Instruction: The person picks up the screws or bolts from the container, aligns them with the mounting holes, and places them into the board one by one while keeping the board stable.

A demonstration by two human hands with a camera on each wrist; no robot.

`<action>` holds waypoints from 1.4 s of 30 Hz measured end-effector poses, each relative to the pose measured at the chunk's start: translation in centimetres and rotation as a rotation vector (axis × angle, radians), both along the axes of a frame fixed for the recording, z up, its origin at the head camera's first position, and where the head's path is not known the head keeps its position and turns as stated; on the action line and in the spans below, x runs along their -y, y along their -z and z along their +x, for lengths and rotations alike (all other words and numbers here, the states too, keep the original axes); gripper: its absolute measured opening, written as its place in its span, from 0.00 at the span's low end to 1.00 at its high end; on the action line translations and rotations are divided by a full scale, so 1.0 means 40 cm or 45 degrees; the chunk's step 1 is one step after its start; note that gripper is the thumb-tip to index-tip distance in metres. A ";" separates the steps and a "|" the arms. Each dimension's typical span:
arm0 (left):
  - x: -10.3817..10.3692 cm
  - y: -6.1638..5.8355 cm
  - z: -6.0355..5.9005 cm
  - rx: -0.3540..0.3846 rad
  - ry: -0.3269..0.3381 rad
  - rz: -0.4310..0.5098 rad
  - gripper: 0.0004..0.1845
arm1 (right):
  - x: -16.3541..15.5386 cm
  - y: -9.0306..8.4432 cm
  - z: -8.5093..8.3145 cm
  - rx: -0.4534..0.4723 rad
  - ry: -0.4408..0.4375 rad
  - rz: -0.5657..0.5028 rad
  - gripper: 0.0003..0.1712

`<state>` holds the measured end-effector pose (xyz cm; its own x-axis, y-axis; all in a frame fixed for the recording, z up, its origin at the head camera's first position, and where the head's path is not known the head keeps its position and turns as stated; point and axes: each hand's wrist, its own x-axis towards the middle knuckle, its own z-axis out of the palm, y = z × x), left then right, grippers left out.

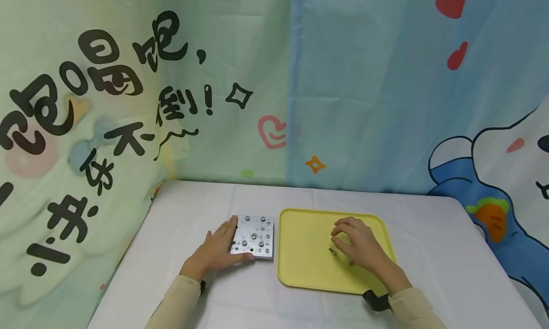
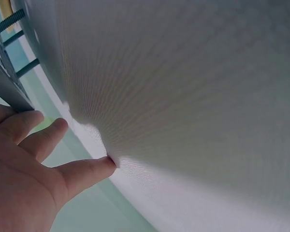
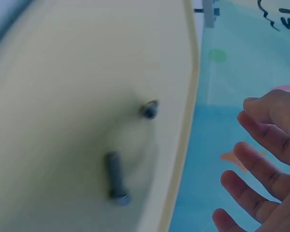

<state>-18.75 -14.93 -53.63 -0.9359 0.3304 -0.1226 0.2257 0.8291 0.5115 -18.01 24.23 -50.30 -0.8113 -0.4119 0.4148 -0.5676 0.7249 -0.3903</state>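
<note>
My left hand (image 1: 220,247) lies flat at the left side of a square metal plate (image 1: 256,236) with holes and several screws in it. Its fingers touch the plate's left edge and the thumb runs along the front edge. In the left wrist view the left hand (image 2: 36,162) rests on the white cloth (image 2: 183,111), with the plate's edge (image 2: 5,84) beside it. My right hand (image 1: 356,244) hovers over a yellow tray (image 1: 300,262), fingers loosely curled and holding nothing. A dark screw (image 1: 332,251) lies just left of it. The right wrist view shows two screws (image 3: 116,178) (image 3: 149,109) on the tray, apart from the fingers (image 3: 261,164).
The white-covered table (image 1: 429,252) is backed by a printed curtain: green (image 1: 128,105) on the left, blue (image 1: 386,90) on the right. A dark wrist strap (image 1: 376,301) sits on my right wrist.
</note>
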 end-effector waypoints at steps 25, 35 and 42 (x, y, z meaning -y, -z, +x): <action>0.001 -0.004 0.001 0.006 0.006 -0.017 0.66 | -0.008 0.038 0.023 0.363 0.173 0.270 0.09; -0.001 -0.008 0.000 0.011 -0.002 -0.018 0.67 | -0.007 0.048 0.021 0.336 0.196 0.304 0.11; 0.001 -0.003 0.000 0.012 0.000 -0.025 0.67 | -0.006 0.047 0.019 0.295 0.183 0.324 0.11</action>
